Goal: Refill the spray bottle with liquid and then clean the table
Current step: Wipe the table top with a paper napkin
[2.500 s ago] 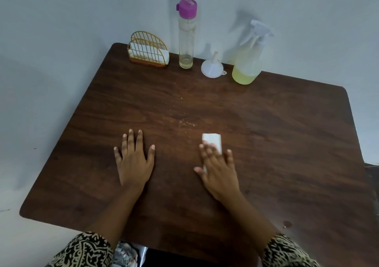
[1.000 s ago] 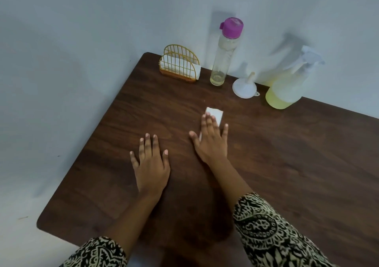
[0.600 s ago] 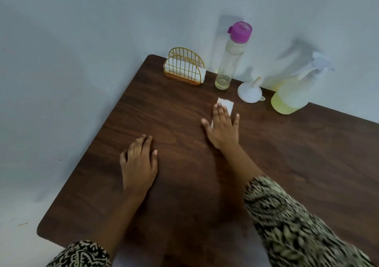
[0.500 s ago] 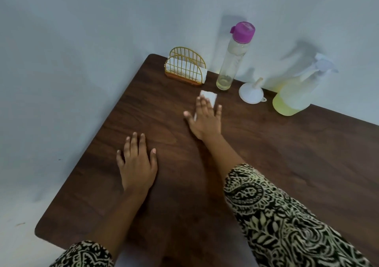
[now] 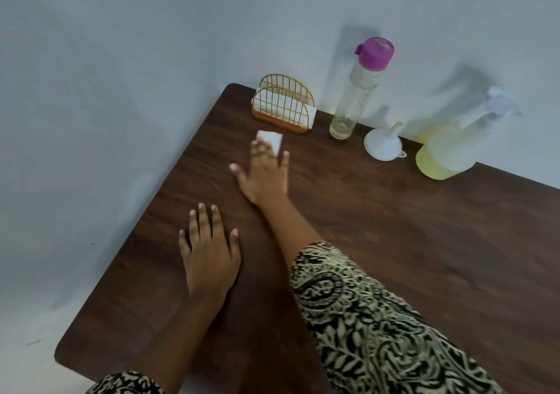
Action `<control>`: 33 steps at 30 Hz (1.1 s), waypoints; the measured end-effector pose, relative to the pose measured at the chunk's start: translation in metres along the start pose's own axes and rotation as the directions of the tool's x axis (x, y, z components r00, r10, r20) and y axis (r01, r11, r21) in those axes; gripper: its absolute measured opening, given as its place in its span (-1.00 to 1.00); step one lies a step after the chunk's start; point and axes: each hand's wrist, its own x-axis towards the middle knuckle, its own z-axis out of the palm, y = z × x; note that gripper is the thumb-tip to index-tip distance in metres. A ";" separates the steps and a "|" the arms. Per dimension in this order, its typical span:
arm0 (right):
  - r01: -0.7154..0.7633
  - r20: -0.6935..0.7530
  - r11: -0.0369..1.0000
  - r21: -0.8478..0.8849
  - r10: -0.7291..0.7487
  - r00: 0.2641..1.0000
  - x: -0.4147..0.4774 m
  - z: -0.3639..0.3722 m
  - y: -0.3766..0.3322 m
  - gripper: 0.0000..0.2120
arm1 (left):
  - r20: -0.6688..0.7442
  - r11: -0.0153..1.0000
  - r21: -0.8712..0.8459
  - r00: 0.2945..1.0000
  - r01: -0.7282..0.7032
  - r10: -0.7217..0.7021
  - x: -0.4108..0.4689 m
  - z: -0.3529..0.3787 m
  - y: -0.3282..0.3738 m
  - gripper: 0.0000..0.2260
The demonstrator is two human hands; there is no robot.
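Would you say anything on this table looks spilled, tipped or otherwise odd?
Nothing stands out. The spray bottle, tall bottle and napkin holder stand upright; the funnel rests mouth-down; no spill is visible.

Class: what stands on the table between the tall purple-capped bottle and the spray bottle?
A white funnel, mouth down, stands between the bottle and spray bottle, seen from the head camera.

Dark brown wood-grain table [image 5: 394, 242]; white folded tissue [image 5: 271, 139]; gold wire napkin holder [image 5: 283, 104]; magenta-capped clear bottle [image 5: 360, 90]; yellow-filled translucent spray bottle [image 5: 448, 151]; black-and-cream patterned sleeve [image 5: 378, 327].
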 end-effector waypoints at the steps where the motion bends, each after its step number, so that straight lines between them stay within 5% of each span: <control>1: 0.046 0.027 0.999 -0.010 -0.046 0.999 -0.001 0.005 -0.016 -0.27 | -0.007 1.000 -0.006 1.000 0.000 0.000 0.000 0.000 0.000 -0.42; 4: 0.086 0.043 0.995 -0.048 -0.084 0.996 -0.006 0.007 -0.020 -0.30 | -0.006 1.000 -0.009 1.000 -0.001 0.001 -0.001 0.000 0.000 -0.42; 8: -0.229 -0.149 0.973 -0.019 0.223 0.963 -0.041 -0.008 0.067 -0.30 | 0.007 1.000 0.001 1.000 -0.002 0.002 -0.002 -0.001 0.001 -0.41; 12: -0.446 -0.109 0.895 -0.016 0.442 0.890 -0.070 -0.017 0.109 -0.29 | 0.022 1.000 -0.002 1.000 -0.002 0.002 -0.001 -0.001 0.001 -0.42; 14: -0.375 -0.114 0.927 0.004 0.373 0.921 -0.060 -0.009 0.076 -0.28 | 0.021 1.000 -0.021 1.000 0.003 -0.003 -0.002 -0.001 0.001 -0.44; 17: -0.061 -0.084 0.997 0.037 0.064 0.994 -0.058 0.012 0.005 -0.30 | -0.020 0.994 -0.109 0.999 0.031 -0.033 -0.001 -0.001 -0.003 -0.52; 21: 0.141 0.008 0.990 -0.011 -0.140 0.990 -0.099 0.023 -0.017 -0.36 | -0.032 0.980 -0.178 0.995 0.090 -0.097 0.001 0.001 -0.007 -0.53; 24: -0.094 -0.110 0.995 -0.032 0.090 0.990 -0.134 0.014 0.062 -0.33 | -0.019 0.984 -0.156 0.996 0.083 -0.087 0.001 0.000 -0.006 -0.54; 28: -0.507 -0.157 0.862 -0.025 0.498 0.853 -0.183 -0.013 0.172 -0.31 | 0.004 0.987 -0.137 0.997 0.083 -0.083 0.000 -0.002 -0.002 -0.55; 30: -0.552 -0.149 0.834 -0.008 0.544 0.825 -0.186 -0.010 0.161 -0.29 | 0.013 0.989 -0.126 0.997 0.077 -0.076 0.001 -0.003 -0.001 -0.54; 33: -0.357 -0.186 0.934 0.020 0.354 0.916 -0.167 0.016 0.086 -0.26 | 0.021 0.989 -0.126 0.997 0.078 -0.076 0.001 -0.004 -0.002 -0.55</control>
